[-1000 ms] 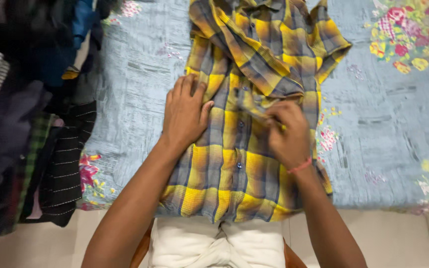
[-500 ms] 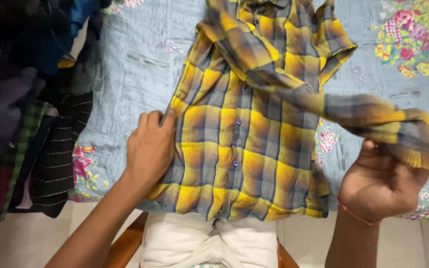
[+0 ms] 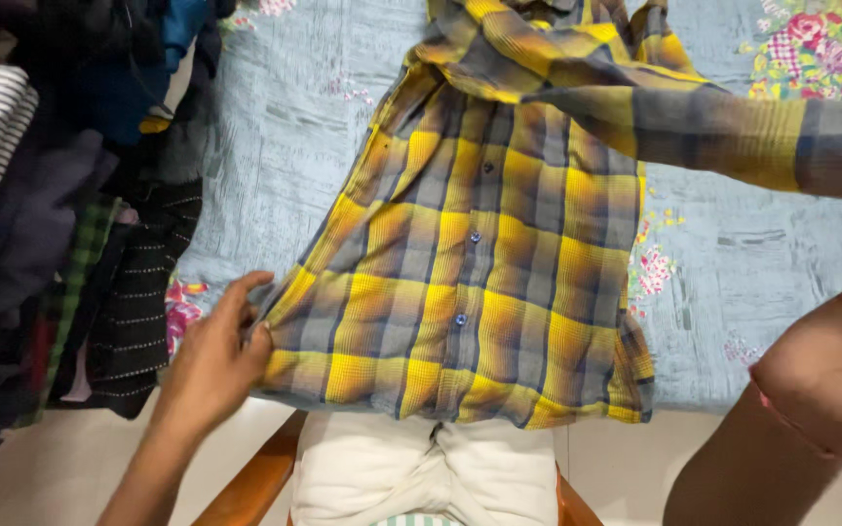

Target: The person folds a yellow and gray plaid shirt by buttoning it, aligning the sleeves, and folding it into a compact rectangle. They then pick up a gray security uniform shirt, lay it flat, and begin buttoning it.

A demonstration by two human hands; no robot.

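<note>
Left hand (image 3: 214, 360) pinches yellow-grey plaid shirt (image 3: 470, 282) hem — sleeve (image 3: 733, 136) stretched rightward.

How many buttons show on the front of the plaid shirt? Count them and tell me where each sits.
3, all on the centre strip of the plaid shirt: upper button, middle button, lower button. The raised sleeve may hide others near the collar.

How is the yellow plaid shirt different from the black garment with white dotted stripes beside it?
The yellow plaid shirt lies spread flat on the blue floral sheet; the black dotted-stripe garment lies bunched in the clothes pile. The left hand pinches the shirt's lower corner; the black garment is untouched. The shirt shows buttons; the black garment shows none. Both are patterned cloth.
</note>
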